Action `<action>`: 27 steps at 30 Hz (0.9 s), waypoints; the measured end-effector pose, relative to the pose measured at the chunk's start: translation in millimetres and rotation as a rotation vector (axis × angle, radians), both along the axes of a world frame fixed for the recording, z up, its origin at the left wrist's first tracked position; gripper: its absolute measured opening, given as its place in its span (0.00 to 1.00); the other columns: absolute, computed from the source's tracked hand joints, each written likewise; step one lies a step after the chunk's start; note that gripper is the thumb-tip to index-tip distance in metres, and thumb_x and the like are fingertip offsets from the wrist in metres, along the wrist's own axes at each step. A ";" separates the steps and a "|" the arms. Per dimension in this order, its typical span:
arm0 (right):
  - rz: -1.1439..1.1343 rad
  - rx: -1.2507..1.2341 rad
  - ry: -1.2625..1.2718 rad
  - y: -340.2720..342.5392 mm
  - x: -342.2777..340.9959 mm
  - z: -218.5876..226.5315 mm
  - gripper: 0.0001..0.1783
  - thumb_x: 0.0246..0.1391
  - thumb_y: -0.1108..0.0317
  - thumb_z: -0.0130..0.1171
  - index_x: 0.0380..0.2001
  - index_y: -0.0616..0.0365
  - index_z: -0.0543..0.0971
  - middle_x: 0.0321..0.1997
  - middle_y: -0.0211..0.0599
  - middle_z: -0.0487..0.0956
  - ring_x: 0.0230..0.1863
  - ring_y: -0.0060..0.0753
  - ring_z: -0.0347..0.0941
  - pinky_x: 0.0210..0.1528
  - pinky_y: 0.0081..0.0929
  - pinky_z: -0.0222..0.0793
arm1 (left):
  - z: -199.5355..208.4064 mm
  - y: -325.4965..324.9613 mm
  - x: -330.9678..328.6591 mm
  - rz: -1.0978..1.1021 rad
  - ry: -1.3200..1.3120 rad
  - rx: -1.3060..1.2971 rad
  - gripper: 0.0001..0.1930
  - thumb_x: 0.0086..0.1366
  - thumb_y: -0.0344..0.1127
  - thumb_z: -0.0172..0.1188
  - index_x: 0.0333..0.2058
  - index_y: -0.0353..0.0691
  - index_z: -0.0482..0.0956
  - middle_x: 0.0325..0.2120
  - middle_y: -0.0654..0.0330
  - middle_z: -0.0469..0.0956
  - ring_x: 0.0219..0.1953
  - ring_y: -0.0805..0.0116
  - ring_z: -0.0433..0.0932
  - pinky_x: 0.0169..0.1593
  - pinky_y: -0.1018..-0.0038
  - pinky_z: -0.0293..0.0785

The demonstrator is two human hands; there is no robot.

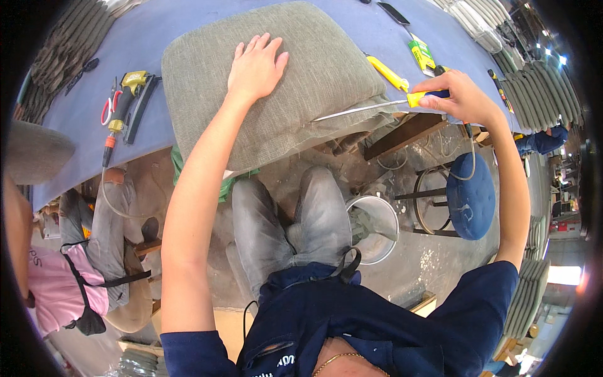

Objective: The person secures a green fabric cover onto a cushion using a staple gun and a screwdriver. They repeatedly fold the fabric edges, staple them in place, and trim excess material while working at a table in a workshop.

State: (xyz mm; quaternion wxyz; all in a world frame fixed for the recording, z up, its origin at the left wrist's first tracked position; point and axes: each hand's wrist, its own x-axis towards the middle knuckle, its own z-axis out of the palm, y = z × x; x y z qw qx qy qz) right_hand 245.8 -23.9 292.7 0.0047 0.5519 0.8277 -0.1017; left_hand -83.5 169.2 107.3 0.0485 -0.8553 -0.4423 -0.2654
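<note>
A grey-green upholstered cushion lies on the blue-covered table, its near edge jutting over the table's edge. My left hand rests flat on top of it, fingers spread. In my right hand is a screwdriver with a yellow and dark blue handle. Its long thin metal shaft points left, and the tip meets the cushion's fabric near the front edge. Loose fabric hangs at the cushion's near right corner. Just beyond the shaft lies a yellow-handled cutter.
On the table's left lie a yellow-and-black air stapler with a hose and red-handled scissors. A green-yellow box lies far right. Below stand a white bucket and a blue stool. Another person sits at left.
</note>
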 end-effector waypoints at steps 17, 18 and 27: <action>-0.107 -0.051 -0.315 -12.7 -52.3 10.1 0.19 0.59 0.51 0.64 0.43 0.55 0.81 0.32 0.45 0.82 0.39 0.49 0.80 0.43 0.46 0.72 | 3.2 -2.0 1.8 -0.021 -0.020 0.015 0.26 0.76 0.50 0.46 0.65 0.44 0.71 0.68 0.50 0.67 0.72 0.52 0.62 0.74 0.50 0.54; -0.250 -0.253 -0.356 -10.2 -65.7 10.3 0.19 0.59 0.53 0.64 0.44 0.56 0.80 0.33 0.46 0.82 0.39 0.50 0.80 0.45 0.47 0.72 | 1.0 0.4 -0.2 -0.016 -0.022 0.024 0.25 0.76 0.50 0.47 0.65 0.44 0.71 0.67 0.50 0.68 0.72 0.52 0.62 0.73 0.50 0.54; 0.229 0.482 -0.676 12.4 -41.8 -15.2 0.11 0.59 0.58 0.62 0.43 0.46 0.77 0.30 0.34 0.80 0.35 0.42 0.81 0.34 0.45 0.71 | 9.9 -5.5 5.7 -0.032 -0.102 -0.001 0.22 0.74 0.47 0.50 0.61 0.44 0.75 0.64 0.50 0.72 0.69 0.53 0.66 0.72 0.50 0.56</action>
